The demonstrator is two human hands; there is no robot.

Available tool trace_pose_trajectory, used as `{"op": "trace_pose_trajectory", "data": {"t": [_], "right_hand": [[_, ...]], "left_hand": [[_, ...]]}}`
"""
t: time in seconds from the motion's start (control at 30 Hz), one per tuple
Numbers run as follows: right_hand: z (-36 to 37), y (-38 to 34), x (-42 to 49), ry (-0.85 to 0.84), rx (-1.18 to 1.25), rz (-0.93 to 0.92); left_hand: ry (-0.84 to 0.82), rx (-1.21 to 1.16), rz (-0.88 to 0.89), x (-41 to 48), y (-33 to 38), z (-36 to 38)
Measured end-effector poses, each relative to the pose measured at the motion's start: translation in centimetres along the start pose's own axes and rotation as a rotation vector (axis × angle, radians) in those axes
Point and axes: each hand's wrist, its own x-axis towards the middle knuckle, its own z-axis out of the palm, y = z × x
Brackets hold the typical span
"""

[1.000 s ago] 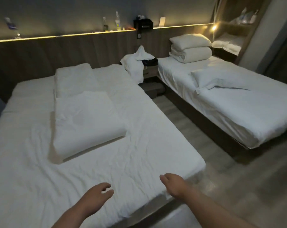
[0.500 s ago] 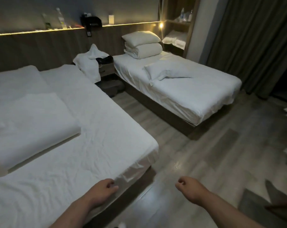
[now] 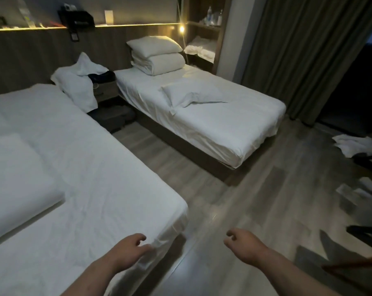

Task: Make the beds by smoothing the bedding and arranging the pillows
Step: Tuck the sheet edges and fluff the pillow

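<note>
Folded bedding (image 3: 16, 184) partly beyond left edge

Both bare forearms extend forward at waist level, the left hand (image 3: 130, 246) loosely curled with fingers relaxed, the right hand (image 3: 241, 242) likewise curled (palm down), well apart and holding nothing.

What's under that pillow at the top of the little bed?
The pillow sits on a thick folded white bundle, maybe a duvet or another pillow, which rests on the bed's sheet. Anything tucked between or beneath them is covered.
</note>
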Motion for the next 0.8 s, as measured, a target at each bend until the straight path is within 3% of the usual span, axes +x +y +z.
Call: {"op": "trace_pose_trajectory", "data": {"t": [0.3, 0.5, 0.8], "right_hand": [[-4.3, -2.2, 7.8, 0.007, 0.041, 0.043], [-6.8, -0.6, 13.7, -0.035, 0.077, 0.084], [-14.1, 3.5, 25.0, -0.085, 0.013, 0.001]], "left_hand": [[-0.084, 0.074, -0.029, 9.1, 2.5, -7.0], [-0.097, 0.057, -0.057, 14.1, 5.8, -6.6], [-0.078, -0.047, -0.171, 22.1, 13.2, -4.3]]}}
